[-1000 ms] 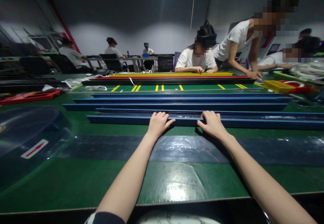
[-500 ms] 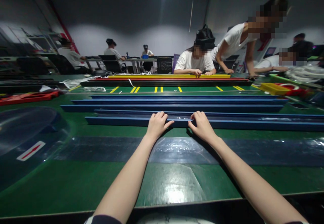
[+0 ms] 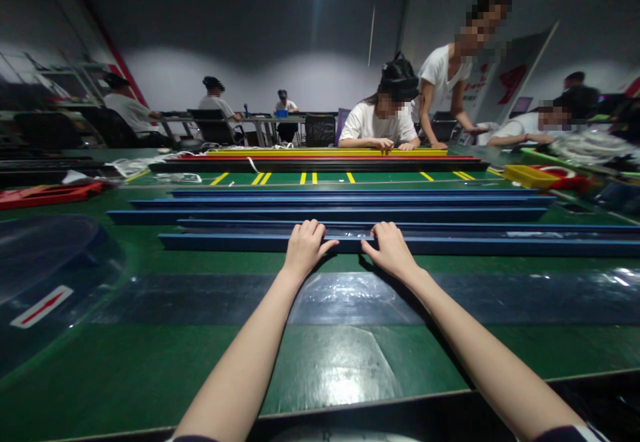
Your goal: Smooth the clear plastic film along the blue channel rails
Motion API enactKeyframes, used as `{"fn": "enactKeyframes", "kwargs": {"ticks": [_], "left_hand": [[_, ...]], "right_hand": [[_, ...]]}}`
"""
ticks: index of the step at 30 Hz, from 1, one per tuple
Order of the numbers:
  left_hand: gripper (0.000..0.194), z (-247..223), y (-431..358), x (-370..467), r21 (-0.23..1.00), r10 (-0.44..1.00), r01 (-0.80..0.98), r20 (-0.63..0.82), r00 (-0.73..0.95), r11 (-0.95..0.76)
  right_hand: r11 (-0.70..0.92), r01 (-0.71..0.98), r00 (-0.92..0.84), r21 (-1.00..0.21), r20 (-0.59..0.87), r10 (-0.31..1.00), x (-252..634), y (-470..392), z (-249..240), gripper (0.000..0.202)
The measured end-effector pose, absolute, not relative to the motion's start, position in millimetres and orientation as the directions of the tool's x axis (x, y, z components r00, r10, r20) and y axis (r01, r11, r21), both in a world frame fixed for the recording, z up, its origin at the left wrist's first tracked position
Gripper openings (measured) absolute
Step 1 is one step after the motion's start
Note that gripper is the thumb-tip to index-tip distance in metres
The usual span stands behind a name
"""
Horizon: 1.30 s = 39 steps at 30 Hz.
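A long blue U-shaped channel (image 3: 225, 243) lies crosswise on the green table, with clear film along its trough. My left hand (image 3: 305, 249) grips its near wall, fingers over into the trough and thumb along the front face. My right hand (image 3: 391, 250) holds the same wall a short way to the right, its thumb pointing towards the left one. A short stretch of channel shows between the two thumbs. Nearer me, a flat strip of clear plastic film (image 3: 200, 297) runs across the table under my forearms. My fingertips are partly hidden inside the trough.
More blue channels (image 3: 325, 214) lie just beyond. At left sits a large roll of clear film (image 3: 45, 262) with a red-arrow label. Black, red and yellow profiles (image 3: 320, 163) lie farther back, where a seated co-worker (image 3: 373, 125) leans. A yellow tray (image 3: 530, 176) stands right.
The whole view shifts slightly left. Both hands stay on the channel in nearly the same pose. The standing co-worker across the table has straightened up a little and lifted one hand off the table.
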<state>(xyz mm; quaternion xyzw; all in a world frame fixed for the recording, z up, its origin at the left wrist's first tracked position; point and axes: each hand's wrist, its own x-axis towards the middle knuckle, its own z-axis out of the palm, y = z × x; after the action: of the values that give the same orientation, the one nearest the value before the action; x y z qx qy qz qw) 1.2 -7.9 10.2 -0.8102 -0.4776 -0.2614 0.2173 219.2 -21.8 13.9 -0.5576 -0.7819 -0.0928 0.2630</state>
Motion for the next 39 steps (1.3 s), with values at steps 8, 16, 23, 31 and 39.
{"fn": "enactKeyframes", "kwargs": {"ticks": [8, 16, 23, 31, 39], "left_hand": [[0.033, 11.8, -8.2, 2.0, -0.042, 0.676, 0.885, 0.628, 0.385, -0.465], [0.035, 11.9, -7.6, 2.4, -0.041, 0.669, 0.887, 0.641, 0.376, -0.459], [0.037, 11.1, -6.5, 2.0, -0.043, 0.675, 0.889, 0.634, 0.376, -0.455], [0.038, 12.7, -7.5, 1.8, -0.050, 0.667, 0.888, 0.641, 0.379, -0.456], [0.040, 17.8, -10.0, 2.2, -0.058, 0.677, 0.892, 0.630, 0.381, -0.448]], "right_hand": [[0.354, 0.924, -0.235, -0.143, 0.519, 0.822, 219.5, -21.0, 12.3, 0.018], [0.354, 0.922, -0.231, -0.158, 0.508, 0.830, 219.4, -21.9, 13.1, 0.018], [0.351, 0.922, -0.225, -0.166, 0.508, 0.831, 219.8, -22.0, 12.6, 0.018], [0.344, 0.927, -0.222, -0.152, 0.517, 0.827, 219.0, -21.4, 11.0, 0.019], [0.359, 0.916, -0.216, -0.181, 0.530, 0.820, 221.5, -18.8, 8.7, 0.019]]}}
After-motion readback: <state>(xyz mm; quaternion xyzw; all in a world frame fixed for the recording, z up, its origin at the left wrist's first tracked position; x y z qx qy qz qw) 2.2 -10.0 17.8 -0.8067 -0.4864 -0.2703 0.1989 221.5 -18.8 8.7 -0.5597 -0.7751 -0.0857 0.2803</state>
